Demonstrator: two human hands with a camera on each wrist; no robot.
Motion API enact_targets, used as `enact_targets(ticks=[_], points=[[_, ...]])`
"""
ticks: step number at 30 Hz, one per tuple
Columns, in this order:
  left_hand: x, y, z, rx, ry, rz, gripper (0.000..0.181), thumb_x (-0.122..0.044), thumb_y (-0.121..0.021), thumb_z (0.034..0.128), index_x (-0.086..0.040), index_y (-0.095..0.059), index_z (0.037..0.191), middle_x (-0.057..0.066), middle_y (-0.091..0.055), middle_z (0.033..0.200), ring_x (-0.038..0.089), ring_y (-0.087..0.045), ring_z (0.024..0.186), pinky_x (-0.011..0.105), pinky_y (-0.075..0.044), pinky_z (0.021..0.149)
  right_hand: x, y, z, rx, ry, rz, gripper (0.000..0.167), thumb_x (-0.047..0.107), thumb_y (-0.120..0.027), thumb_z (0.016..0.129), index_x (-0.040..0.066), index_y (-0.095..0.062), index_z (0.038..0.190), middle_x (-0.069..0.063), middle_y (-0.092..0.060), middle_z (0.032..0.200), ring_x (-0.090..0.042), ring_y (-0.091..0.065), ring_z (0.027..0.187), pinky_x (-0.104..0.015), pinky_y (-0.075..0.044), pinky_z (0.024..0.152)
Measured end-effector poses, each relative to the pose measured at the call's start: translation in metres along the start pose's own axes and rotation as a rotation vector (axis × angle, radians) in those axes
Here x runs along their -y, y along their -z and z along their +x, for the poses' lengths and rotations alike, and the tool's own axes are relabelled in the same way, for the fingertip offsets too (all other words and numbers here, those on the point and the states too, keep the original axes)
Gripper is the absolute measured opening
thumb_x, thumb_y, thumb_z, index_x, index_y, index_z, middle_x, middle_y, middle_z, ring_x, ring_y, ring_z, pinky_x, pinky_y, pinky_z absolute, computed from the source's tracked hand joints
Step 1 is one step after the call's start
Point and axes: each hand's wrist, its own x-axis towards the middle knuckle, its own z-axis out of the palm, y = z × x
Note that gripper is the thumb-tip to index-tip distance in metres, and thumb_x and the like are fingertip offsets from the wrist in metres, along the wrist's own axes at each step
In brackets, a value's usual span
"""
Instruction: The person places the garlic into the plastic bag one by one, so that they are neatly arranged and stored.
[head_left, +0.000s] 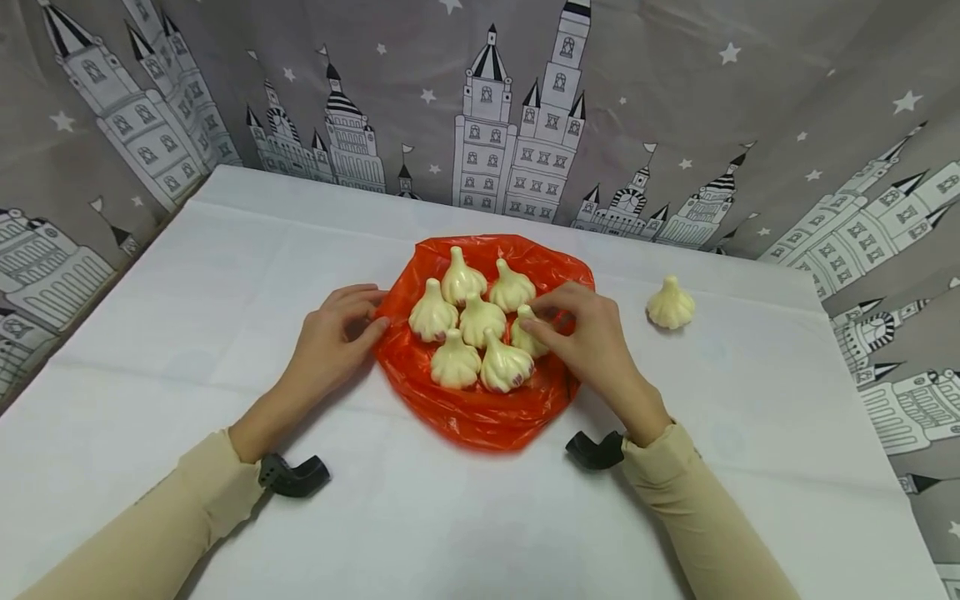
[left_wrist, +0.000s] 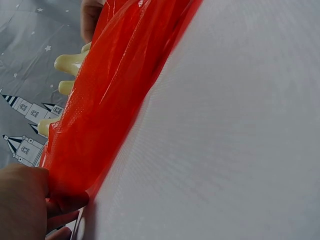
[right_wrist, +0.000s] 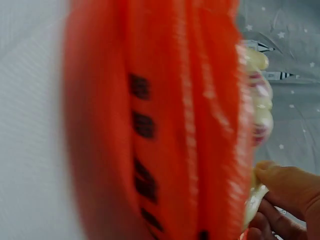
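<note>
A red plastic bag [head_left: 465, 421], its mouth spread wide, lies mid-table with several pale garlic bulbs [head_left: 482, 321] inside. At the bag's left rim, my left hand [head_left: 330, 333] pinches the plastic between thumb and fingers; the left wrist view shows the red film [left_wrist: 75, 175] between them. My right hand [head_left: 588, 329] reaches over the right rim and holds a garlic bulb [head_left: 531, 335] at the right side of the group. In the right wrist view, thumb and fingers are around that bulb [right_wrist: 254, 202], partly hidden by the blurred bag [right_wrist: 185, 120].
One more garlic bulb [head_left: 671, 303] stands on the white table [head_left: 750, 400], right of the bag. A grey cloth [head_left: 660, 75] printed with castles and stars hangs behind the table and at its sides. Each wrist carries a black camera mount [head_left: 294, 477].
</note>
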Motion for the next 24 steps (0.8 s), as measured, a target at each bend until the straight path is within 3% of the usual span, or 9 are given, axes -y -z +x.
enact_targets(ticks=[8, 15, 24], points=[[0.000, 0.005, -0.001, -0.017, -0.004, 0.005, 0.015, -0.012, -0.069, 0.0998, -0.003, -0.075, 0.089, 0.018, -0.068, 0.138, 0.035, -0.053, 0.141, 0.064, -0.039, 0.118, 0.003, -0.009, 0.004, -0.024, 0.012, 0.029, 0.022, 0.020, -0.087, 0.088, 0.008, -0.081, 0.106, -0.006, -0.075, 0.100, -0.021, -0.065, 0.080, -0.041, -0.058, 0.072], [0.000, 0.001, -0.003, -0.015, 0.003, -0.008, 0.014, -0.011, -0.069, 0.0999, -0.002, -0.075, 0.091, 0.018, -0.067, 0.140, 0.035, -0.052, 0.141, 0.063, -0.039, 0.119, 0.003, -0.011, 0.001, -0.055, 0.010, 0.055, 0.022, 0.021, -0.086, 0.090, 0.010, -0.081, 0.108, -0.005, -0.075, 0.099, -0.019, -0.067, 0.082, -0.046, -0.057, 0.071], [-0.001, -0.001, -0.004, -0.002, 0.007, -0.002, 0.013, -0.011, -0.069, 0.0998, -0.002, -0.076, 0.093, 0.018, -0.067, 0.140, 0.035, -0.052, 0.142, 0.063, -0.040, 0.118, -0.003, -0.005, -0.007, -0.142, -0.011, 0.054, 0.019, 0.026, -0.078, 0.097, 0.014, -0.082, 0.111, 0.000, -0.078, 0.103, -0.014, -0.067, 0.088, -0.037, -0.056, 0.077]])
